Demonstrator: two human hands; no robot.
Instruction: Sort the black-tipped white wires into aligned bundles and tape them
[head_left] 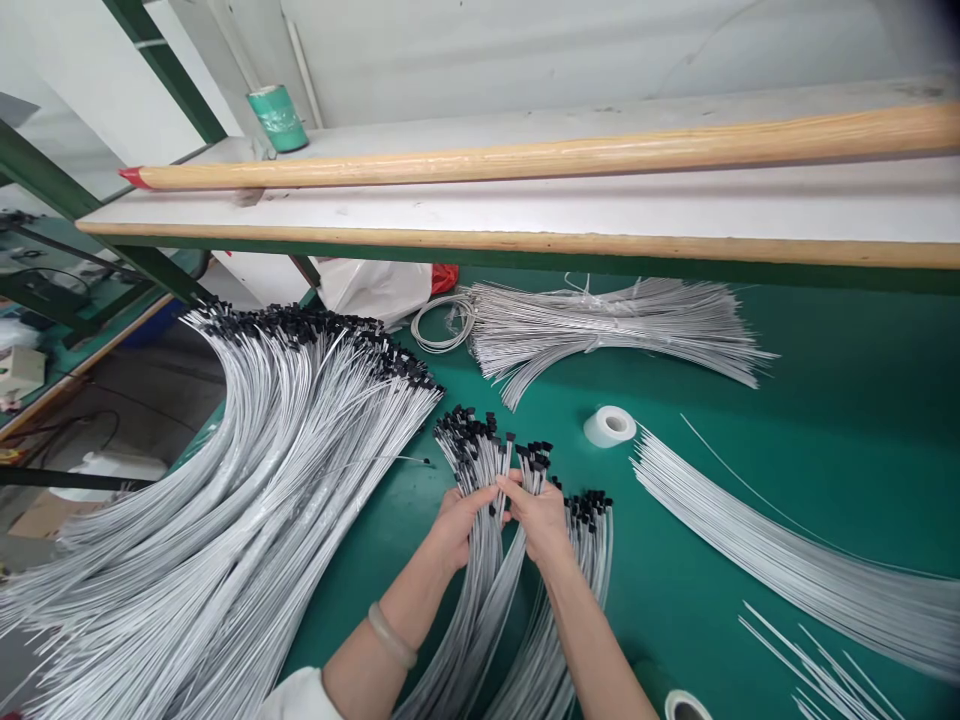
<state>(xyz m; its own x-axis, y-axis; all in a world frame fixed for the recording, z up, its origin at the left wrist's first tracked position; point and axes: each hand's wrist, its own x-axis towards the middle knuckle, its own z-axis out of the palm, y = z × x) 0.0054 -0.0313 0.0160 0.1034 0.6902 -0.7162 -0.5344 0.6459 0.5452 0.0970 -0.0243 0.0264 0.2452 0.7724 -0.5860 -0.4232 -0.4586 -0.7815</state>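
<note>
My left hand is wrapped round a bundle of grey cables just below their black connector ends. Close against it, my right hand grips a smaller bunch of the same cables, whose black ends stick up above the fingers. Both thumbs nearly meet between the two bunches. Beside my right wrist lies another group of cables with black ends, partly hidden by the forearm.
A large heap of cables with black connectors fills the left. Tied cables lie under the shelf, near a white tape roll. Loose cables spread to the right. A wooden pole rests on the shelf.
</note>
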